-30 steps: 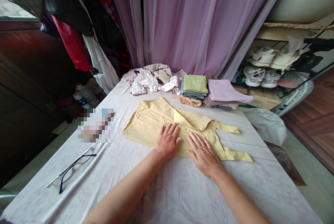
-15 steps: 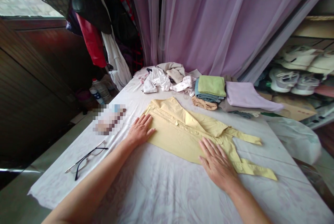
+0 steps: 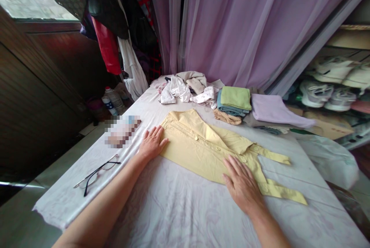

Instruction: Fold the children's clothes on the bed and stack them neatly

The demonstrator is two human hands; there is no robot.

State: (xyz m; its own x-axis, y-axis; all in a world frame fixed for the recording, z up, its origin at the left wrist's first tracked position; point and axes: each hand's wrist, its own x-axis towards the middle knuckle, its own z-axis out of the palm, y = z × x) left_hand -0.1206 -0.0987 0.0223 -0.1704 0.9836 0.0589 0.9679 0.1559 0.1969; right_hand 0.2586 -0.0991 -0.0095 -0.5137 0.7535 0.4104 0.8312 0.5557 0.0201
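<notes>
A yellow buttoned garment, looking like a shirt or jacket, lies flat on the cloth-covered table. Two strap-like ends stick out at its right side. My left hand rests open, its fingertips at the garment's left edge. My right hand lies open with spread fingers on the lower right part, near the button row. Neither hand grips the fabric. What lies under my right palm is hidden.
Eyeglasses and a pixelated object lie on the left. Crumpled light clothes are heaped at the back. Beside them sit a folded green cloth and a lilac cloth. Shoes stand on a right-hand shelf.
My left hand has shifted slightly left, toward the garment's edge. The right hand has slid a little toward me and to the right. The garment looks the same.
</notes>
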